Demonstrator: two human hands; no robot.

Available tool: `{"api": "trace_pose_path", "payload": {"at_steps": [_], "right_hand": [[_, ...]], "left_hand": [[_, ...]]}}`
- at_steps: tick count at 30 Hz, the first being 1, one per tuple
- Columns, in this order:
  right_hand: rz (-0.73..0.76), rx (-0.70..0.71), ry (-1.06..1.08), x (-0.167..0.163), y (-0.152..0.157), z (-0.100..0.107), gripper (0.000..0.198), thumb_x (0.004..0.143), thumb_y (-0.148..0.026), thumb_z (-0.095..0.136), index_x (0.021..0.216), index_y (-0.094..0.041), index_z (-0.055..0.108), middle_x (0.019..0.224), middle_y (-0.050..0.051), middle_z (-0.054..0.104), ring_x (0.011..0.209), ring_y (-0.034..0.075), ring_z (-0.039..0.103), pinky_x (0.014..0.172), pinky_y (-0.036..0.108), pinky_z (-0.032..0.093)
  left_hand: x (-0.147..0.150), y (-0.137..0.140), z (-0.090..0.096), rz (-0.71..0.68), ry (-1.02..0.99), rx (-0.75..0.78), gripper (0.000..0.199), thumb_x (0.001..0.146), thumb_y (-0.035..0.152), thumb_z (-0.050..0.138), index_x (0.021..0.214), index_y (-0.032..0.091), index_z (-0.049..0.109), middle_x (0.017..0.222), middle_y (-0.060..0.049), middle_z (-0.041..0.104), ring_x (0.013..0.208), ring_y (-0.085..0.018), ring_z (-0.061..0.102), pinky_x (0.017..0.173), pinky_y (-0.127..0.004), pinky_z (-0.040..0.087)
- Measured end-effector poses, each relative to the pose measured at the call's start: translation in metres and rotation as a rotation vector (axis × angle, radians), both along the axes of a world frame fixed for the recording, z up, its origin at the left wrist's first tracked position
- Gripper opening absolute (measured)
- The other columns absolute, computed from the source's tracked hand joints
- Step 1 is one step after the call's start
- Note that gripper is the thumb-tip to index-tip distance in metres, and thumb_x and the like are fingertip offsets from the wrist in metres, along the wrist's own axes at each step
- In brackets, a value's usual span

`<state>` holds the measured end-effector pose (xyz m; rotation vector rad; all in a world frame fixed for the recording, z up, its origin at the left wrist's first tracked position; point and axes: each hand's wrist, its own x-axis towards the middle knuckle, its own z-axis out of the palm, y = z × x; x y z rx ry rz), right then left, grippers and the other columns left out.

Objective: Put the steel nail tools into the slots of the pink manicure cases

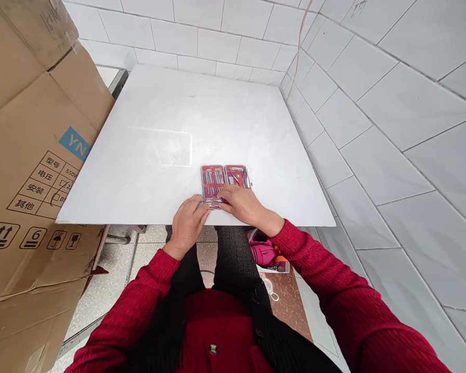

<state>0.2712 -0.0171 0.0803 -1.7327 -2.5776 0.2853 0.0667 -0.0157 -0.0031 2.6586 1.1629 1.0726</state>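
Observation:
An unfolded manicure set case with a red lining lies on the white table near its front edge. Slim metal tools stand in a row in its left half, and more metal tools sit in the right half. My left hand has its fingers bent and closed at the lower left corner of the case. Across the lower part of the case reaches my right hand, fingers pinched together over small metal pieces there. Its fingers and palm hide part of the right half, and what the pinch holds is too small to tell.
Large cardboard boxes press against the left side of the white table. Tiled walls close off the back and right. Under the table's front edge, a container holds pink items. A cable hangs in the back corner.

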Motion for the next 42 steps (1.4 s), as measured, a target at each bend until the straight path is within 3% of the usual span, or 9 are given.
{"api": "trace_pose_path", "payload": {"at_steps": [6, 14, 24, 30, 35, 42], "right_hand": [[0.114, -0.054, -0.254, -0.013, 0.007, 0.015, 0.021, 0.099, -0.021, 0.057, 0.114, -0.009, 0.066, 0.115, 0.017, 0.065, 0.109, 0.027, 0.061, 0.077, 0.031, 0.043], [0.27, -0.103, -0.318, -0.004, 0.023, 0.025, 0.018, 0.093, -0.019, 0.062, 0.105, -0.007, 0.069, 0.105, 0.017, 0.07, 0.093, 0.025, 0.065, 0.072, 0.032, 0.037], [0.223, -0.124, -0.34, 0.012, 0.021, 0.036, 0.013, 0.086, -0.017, 0.067, 0.094, -0.01, 0.074, 0.097, 0.016, 0.074, 0.083, 0.024, 0.066, 0.067, 0.031, 0.034], [0.136, -0.139, -0.343, 0.019, 0.024, 0.045, 0.017, 0.087, -0.026, 0.07, 0.093, -0.011, 0.075, 0.094, 0.015, 0.076, 0.083, 0.025, 0.067, 0.066, 0.031, 0.035], [0.118, -0.03, -0.275, -0.023, 0.043, 0.042, 0.022, 0.091, -0.028, 0.063, 0.097, -0.011, 0.075, 0.098, 0.016, 0.076, 0.09, 0.027, 0.068, 0.069, 0.032, 0.038], [0.159, -0.041, -0.281, -0.096, 0.077, 0.027, 0.025, 0.089, -0.026, 0.063, 0.103, -0.01, 0.077, 0.107, 0.02, 0.076, 0.094, 0.03, 0.072, 0.072, 0.033, 0.044]], "left_hand": [[0.0, 0.0, 0.0, 0.001, -0.009, 0.012, 0.02, 0.104, 0.028, 0.051, 0.102, 0.019, 0.069, 0.116, -0.012, 0.066, 0.105, -0.025, 0.062, 0.089, -0.039, 0.053], [-0.001, 0.0, -0.003, -0.01, -0.023, -0.006, 0.019, 0.104, 0.028, 0.051, 0.104, 0.019, 0.068, 0.118, -0.012, 0.065, 0.106, -0.025, 0.062, 0.09, -0.04, 0.053], [-0.001, -0.002, 0.0, -0.011, -0.02, -0.034, 0.021, 0.104, 0.027, 0.048, 0.105, 0.02, 0.068, 0.118, -0.011, 0.065, 0.108, -0.025, 0.062, 0.093, -0.042, 0.055], [-0.002, -0.003, 0.0, -0.021, -0.028, -0.047, 0.019, 0.103, 0.025, 0.049, 0.106, 0.02, 0.068, 0.118, -0.012, 0.065, 0.114, -0.026, 0.062, 0.097, -0.045, 0.055], [-0.002, -0.004, -0.002, -0.011, -0.031, -0.019, 0.017, 0.103, 0.024, 0.051, 0.105, 0.021, 0.067, 0.12, -0.012, 0.065, 0.118, -0.027, 0.061, 0.099, -0.047, 0.055], [-0.003, -0.004, -0.007, 0.01, -0.026, 0.037, 0.015, 0.103, 0.023, 0.052, 0.103, 0.02, 0.067, 0.109, -0.011, 0.069, 0.106, -0.025, 0.065, 0.094, -0.046, 0.057]]}}
